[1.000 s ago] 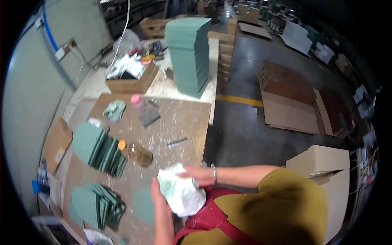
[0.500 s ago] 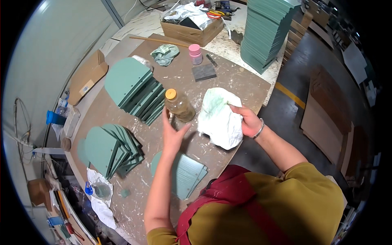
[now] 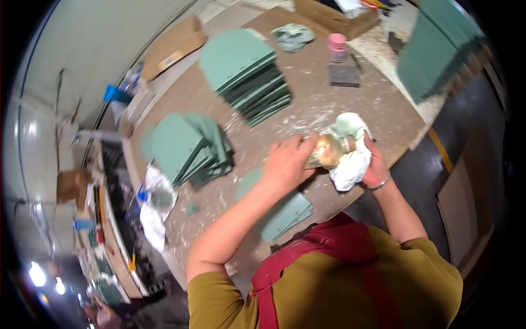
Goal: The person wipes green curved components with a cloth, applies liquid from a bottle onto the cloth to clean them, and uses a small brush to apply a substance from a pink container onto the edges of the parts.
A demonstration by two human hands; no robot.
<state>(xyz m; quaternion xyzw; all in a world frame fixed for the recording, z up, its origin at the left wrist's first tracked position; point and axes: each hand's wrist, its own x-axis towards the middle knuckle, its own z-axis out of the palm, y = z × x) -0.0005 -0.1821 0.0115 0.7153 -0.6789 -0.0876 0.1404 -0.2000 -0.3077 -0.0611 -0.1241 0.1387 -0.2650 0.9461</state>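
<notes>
Clasped in my left hand [image 3: 289,162], a clear bottle [image 3: 323,151] lies tipped almost on its side. Its neck end points right and meets a white cloth [image 3: 350,170] with faint green stains. Motion blur hides whether the bottle's orange cap is still on. My right hand [image 3: 375,163] grips the cloth from its right side, with a bracelet on the wrist. Below my left forearm, a few flat green panels [image 3: 285,216] lie near the table's front edge.
Two stacks of green round-ended panels, a far stack [image 3: 241,60] and a left stack [image 3: 181,145], stand on the brown table [image 3: 307,104]. Behind are a pink jar [image 3: 337,48], a grey block [image 3: 344,75] and a crumpled rag [image 3: 294,37]. A tall green stack [image 3: 435,52] rises far right.
My left hand has taken hold of the bottle, lifted it and tipped it against the cloth. The view has turned, so the table's contents appear shifted right and up.
</notes>
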